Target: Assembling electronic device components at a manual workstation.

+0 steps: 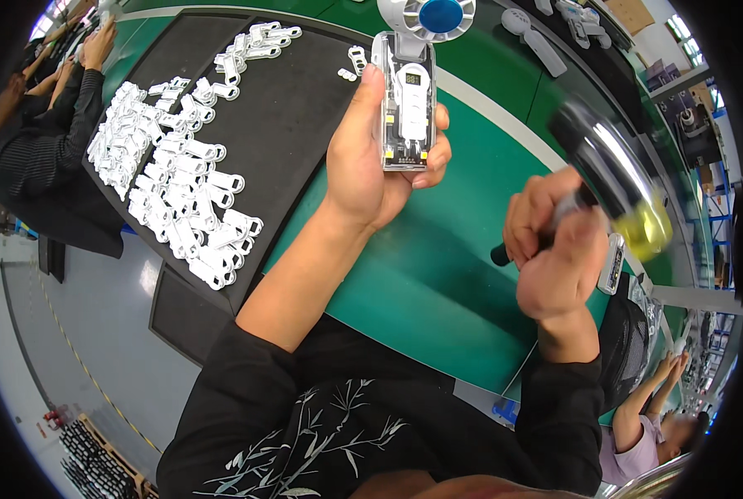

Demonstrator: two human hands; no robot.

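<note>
Left hand [367, 162] grips clear handheld fan [409, 91] (blue hub); right hand [554, 249] clamps hammer [613, 179].

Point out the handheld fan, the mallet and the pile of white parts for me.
handheld fan [411, 108]: head view, on its clear handle body.
mallet [617, 179]: head view, on its shiny head.
pile of white parts [176, 179]: head view, on the pile's middle.

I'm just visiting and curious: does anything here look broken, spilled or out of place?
Nothing looks damaged or spilled. The left hand holds a clear-cased handheld fan upright, and the right hand grips a mallet, blurred. The white plastic parts lie in a loose heap on the black mat.
</note>
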